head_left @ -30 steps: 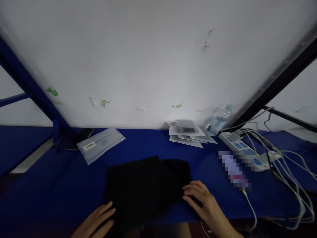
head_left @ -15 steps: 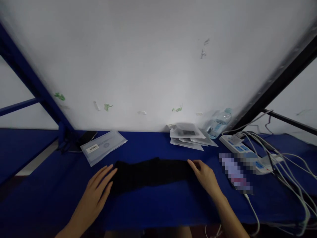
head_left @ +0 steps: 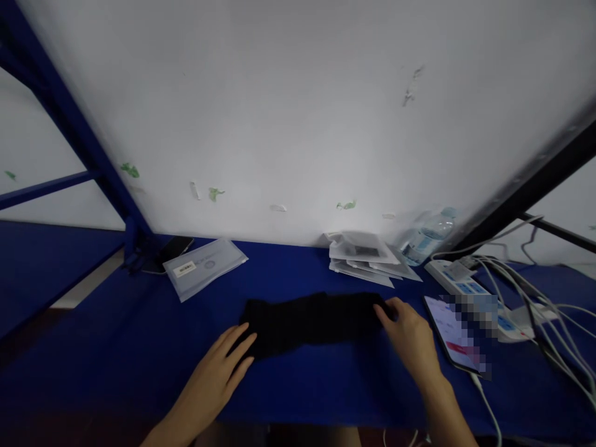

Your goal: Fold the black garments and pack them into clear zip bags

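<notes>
Black cloth (head_left: 311, 324) lies lengthwise on blue tabletop (head_left: 307, 388) | likely light, soft, limp; I'd grasp both short ends | my left hand (head_left: 210, 375): fingers spread at its left end | my right hand (head_left: 414, 341): curled at right end, pinch unclear | darkness hides its layers

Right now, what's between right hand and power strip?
A lit phone, lying on the blue tabletop between the right hand and the power strip; head view.
</notes>
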The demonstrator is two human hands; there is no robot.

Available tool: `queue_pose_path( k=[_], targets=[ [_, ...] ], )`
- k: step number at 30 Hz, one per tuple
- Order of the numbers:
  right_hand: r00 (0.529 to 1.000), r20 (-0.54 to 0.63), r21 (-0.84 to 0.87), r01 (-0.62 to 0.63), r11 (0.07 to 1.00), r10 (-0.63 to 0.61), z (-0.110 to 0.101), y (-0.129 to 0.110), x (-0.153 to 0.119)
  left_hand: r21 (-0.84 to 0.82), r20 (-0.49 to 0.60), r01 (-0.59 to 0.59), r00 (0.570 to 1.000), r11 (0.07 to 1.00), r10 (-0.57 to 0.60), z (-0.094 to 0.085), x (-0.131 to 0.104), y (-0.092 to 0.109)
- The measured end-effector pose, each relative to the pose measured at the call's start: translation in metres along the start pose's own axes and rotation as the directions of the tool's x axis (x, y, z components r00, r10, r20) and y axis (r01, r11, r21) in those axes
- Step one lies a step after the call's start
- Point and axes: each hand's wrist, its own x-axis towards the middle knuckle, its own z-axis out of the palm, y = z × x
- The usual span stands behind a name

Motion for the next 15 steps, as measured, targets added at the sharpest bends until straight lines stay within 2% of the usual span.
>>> queue_pose_path(
  k=[2, 4, 6, 8, 10, 11, 13, 15],
  targets=[
    [0.998, -0.054, -0.002, 0.030, 1.000, -0.030, -0.008, -0.036, -0.004, 0.002, 0.004, 0.003, 1.000, 1.000, -0.003, 0.002, -0.001, -0.001],
    [0.984, -0.105, 0.002, 0.146, 0.989, -0.145, -0.003, -0.077, -0.015, 0.003, 0.001, -0.005, 1.000, 1.000, 0.005, 0.002, -0.002, -0.002],
    [0.937, -0.031, 0.030, 0.350, 0.936, -0.349, 0.012, -0.111, -0.031, 0.005, -0.008, -0.018, 1.000, 1.000, 0.018, 0.002, -0.002, -0.004],
    [0.877, 0.053, 0.088, 0.473, 0.877, -0.478, 0.030, -0.131, -0.046, 0.005, -0.018, -0.030, 0.999, 1.000, 0.030, 0.001, -0.001, -0.003],
    [0.851, 0.089, 0.186, 0.496, 0.848, -0.518, 0.041, -0.134, -0.056, 0.002, -0.023, -0.035, 0.999, 0.999, 0.035, 0.000, -0.001, -0.002],
    [0.857, 0.092, 0.240, 0.476, 0.846, -0.508, 0.043, -0.130, -0.057, 0.000, -0.025, -0.034, 0.999, 0.999, 0.034, 0.000, -0.001, -0.002],
    [0.908, 0.060, 0.298, 0.380, 0.875, -0.415, 0.040, -0.115, -0.053, -0.002, -0.021, -0.026, 0.999, 1.000, 0.026, 0.000, -0.001, -0.001],
    [0.966, 0.008, 0.291, 0.244, 0.925, -0.257, 0.036, -0.095, -0.044, 0.002, -0.021, -0.018, 1.000, 1.000, 0.018, 0.001, -0.002, -0.002]
  ],
)
